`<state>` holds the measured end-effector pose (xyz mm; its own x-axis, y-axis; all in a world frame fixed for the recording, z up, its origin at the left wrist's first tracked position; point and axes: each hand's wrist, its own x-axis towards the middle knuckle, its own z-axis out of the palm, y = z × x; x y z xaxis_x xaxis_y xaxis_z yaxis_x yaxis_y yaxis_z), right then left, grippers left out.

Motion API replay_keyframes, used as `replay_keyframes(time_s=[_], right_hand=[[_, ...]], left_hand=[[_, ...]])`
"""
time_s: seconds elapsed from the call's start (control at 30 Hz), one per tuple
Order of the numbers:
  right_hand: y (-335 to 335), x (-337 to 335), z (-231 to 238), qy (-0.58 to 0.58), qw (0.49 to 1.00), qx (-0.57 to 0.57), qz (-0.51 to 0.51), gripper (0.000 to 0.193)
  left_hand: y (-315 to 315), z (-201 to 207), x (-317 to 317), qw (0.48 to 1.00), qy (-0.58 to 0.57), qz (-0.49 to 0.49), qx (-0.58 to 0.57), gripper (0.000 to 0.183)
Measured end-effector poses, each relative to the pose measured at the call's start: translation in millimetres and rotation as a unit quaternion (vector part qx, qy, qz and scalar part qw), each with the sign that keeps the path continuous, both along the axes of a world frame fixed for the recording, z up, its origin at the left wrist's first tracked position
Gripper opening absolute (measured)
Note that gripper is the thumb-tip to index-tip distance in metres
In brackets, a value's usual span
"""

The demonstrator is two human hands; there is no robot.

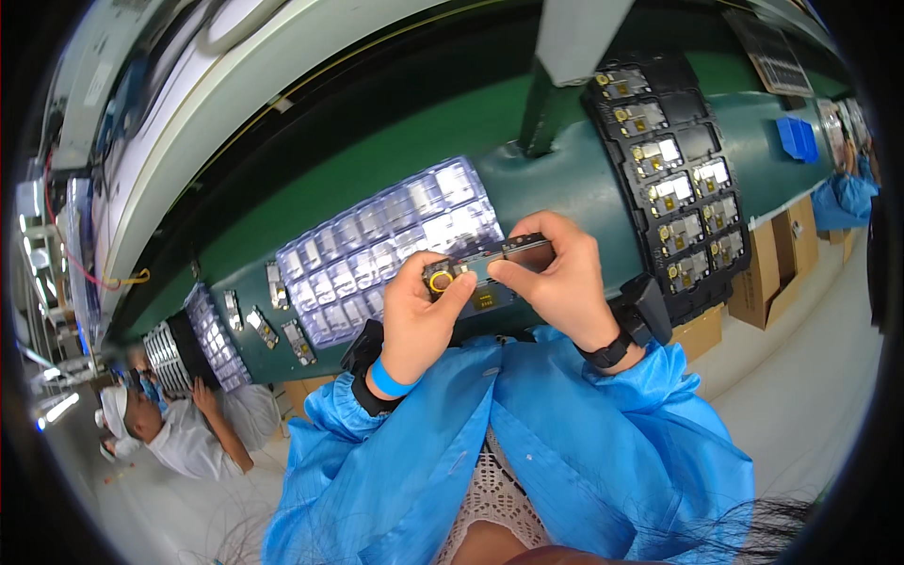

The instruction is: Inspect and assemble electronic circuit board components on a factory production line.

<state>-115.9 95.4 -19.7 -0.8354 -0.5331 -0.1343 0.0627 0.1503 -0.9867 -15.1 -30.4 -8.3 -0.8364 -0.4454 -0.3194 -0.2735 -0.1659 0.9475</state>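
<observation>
Both of my hands hold a small electronic assembly [486,299] above the bench's near edge. It has a circuit board, a round part with a yellow ring at its left end, and a dark block at its right end. My left hand [419,315] pinches the ringed end between thumb and fingers. Around the dark end, my right hand [573,282] is closed, its thumb pressing the top. Just beyond them lies a clear plastic tray [482,194] with rows of silvery parts. To the right, a black tray [695,141] carries several similar boards; some pockets are bare.
Several loose boards [262,327] lie on the green bench [556,207] left of the clear tray. A metal post [541,118] rises behind my hands. Far right are a blue bin [797,139] and cardboard boxes [777,254]. A person in white [198,438] works at left.
</observation>
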Motion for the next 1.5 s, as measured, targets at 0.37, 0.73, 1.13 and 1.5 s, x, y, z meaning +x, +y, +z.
replay_keyframes(time_s=[0.37, 0.73, 1.13, 1.5], right_hand=[[41, -35, -18, 0.023, 0.999, -0.011, -0.034, 0.027], [133, -156, -89, -0.115, 0.98, -0.005, -0.164, 0.025], [310, -355, -250, 0.032, 0.853, 0.317, -0.413, 0.027], [332, -371, -258, 0.181, 0.791, 0.52, -0.266, 0.046]], left_hand=[[29, -20, -39, 0.999, -0.011, -0.023, -0.042, 0.011], [50, -29, -86, 0.988, -0.033, -0.034, 0.146, 0.037], [-35, -28, -19, 0.98, -0.068, 0.163, 0.091, 0.025], [-92, -32, 48, 0.906, -0.041, 0.416, 0.06, 0.023]])
